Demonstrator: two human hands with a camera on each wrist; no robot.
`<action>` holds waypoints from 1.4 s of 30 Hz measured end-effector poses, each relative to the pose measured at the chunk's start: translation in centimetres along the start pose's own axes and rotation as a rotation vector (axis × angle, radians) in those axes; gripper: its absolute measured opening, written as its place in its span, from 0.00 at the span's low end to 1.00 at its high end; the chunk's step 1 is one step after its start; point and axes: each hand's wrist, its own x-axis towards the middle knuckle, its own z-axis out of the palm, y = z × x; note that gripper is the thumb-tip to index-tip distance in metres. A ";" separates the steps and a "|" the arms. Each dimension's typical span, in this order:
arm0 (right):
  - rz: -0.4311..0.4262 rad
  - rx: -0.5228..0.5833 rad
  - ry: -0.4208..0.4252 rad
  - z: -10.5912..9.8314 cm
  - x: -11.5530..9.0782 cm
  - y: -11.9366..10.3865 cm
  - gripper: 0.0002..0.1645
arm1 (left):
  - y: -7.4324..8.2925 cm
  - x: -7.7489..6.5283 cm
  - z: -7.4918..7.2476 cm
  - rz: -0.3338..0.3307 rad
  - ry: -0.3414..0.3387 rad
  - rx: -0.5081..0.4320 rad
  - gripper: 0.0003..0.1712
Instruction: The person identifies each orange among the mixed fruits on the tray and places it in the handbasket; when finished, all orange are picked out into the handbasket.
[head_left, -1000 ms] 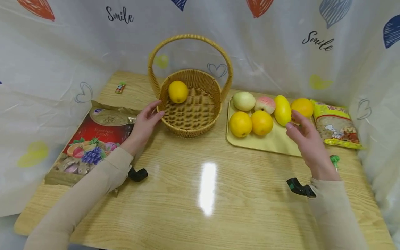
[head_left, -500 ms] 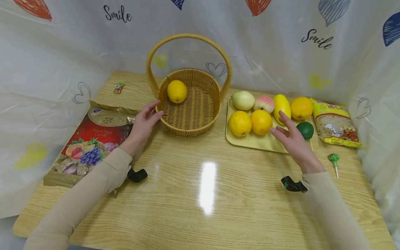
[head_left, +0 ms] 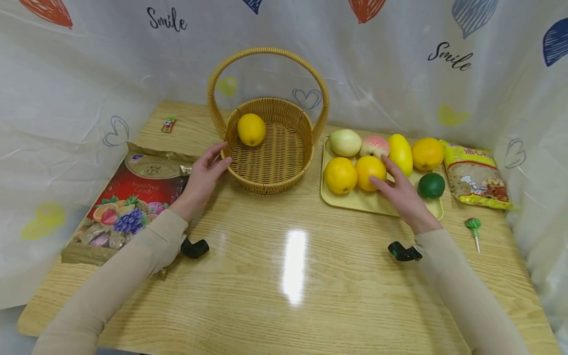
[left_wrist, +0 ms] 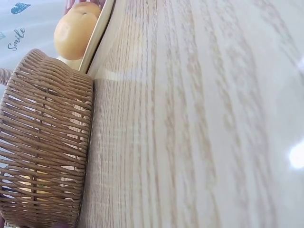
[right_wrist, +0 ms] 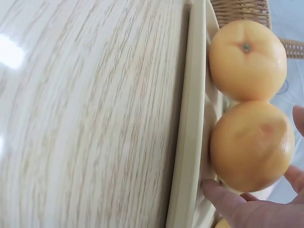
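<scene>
My left hand (head_left: 203, 178) rests against the left rim of a wicker basket (head_left: 270, 188), its thumb and fingertips spread along the edge. One orange (head_left: 251, 129) lies inside the basket. On the shallow yellow tray (head_left: 330, 199), my right hand (head_left: 403, 196) is spread at the right side of the front-row orange (head_left: 369, 170). In the right wrist view, the thumb (right_wrist: 223, 198) lies low beside this orange and other fingers stand near its far side. A second orange (right_wrist: 247, 59) sits against it.
The tray also bears a pale green fruit (head_left: 345, 143), a peach (head_left: 375, 146), a mango (head_left: 401, 155), another orange (head_left: 428, 154) and a dark green fruit (head_left: 431, 186). A yellow food packet (head_left: 479, 177) and lollipop (head_left: 473, 227) lie right. A candy bag (head_left: 137, 197) and small candy (head_left: 168, 124) lie left.
My right hand has moved left across the tray, from the back-right orange to the front-row one, uncovering the dark green fruit and lollipop. My left hand stays at the basket rim.
</scene>
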 end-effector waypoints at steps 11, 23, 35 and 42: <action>-0.040 -0.035 0.048 0.8 0.6 -0.2 0.47 | -0.2 -0.1 0.2 -0.002 0.002 -0.012 0.32; -0.017 -0.047 0.060 0.6 0.0 0.1 0.46 | -0.1 -0.1 0.2 -0.005 0.014 -0.014 0.31; -0.019 -0.030 0.059 0.6 0.0 0.2 0.47 | 0.1 -0.1 0.2 -0.010 0.017 -0.007 0.32; -0.047 -0.015 0.072 0.7 0.1 0.4 0.45 | 0.0 0.0 0.2 -0.001 0.018 -0.018 0.32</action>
